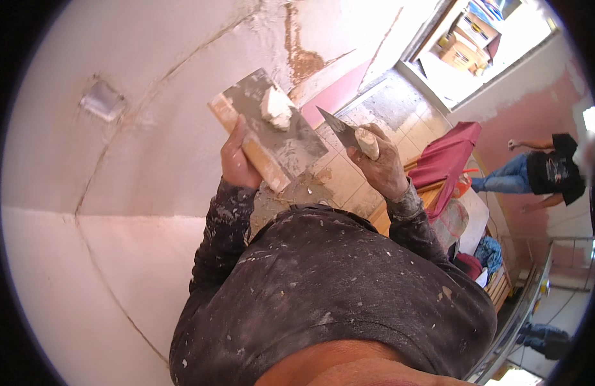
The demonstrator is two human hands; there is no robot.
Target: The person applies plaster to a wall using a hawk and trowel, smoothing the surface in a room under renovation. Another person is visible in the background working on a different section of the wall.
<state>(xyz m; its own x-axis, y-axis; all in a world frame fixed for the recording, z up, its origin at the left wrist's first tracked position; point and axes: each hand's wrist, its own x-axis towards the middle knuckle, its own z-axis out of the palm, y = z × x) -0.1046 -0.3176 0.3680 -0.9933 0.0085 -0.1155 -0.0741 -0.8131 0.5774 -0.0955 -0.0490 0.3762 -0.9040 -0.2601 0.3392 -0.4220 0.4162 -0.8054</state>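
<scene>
My left hand (240,159) is closed round the pale wooden edge of a wide putty blade (291,150), a flat grey metal plate held in front of my chest. A lump of white plaster (276,109) sits on its upper part, and thinner smears cover the rest. To the right, my right hand (384,166) grips the pale, caked handle of a putty knife (338,127). Its grey blade tapers up and left toward the plate, with a gap between the two. Plaster spots both dark sleeves.
A cracked white wall (149,154) with a recessed square box (103,100) rises on the left. Splattered floor tiles (352,170) lie below. On the right are a red cloth (448,154) over wooden pieces, another person (548,164) and metal scaffolding (535,289). Cardboard boxes (468,48) show through an opening.
</scene>
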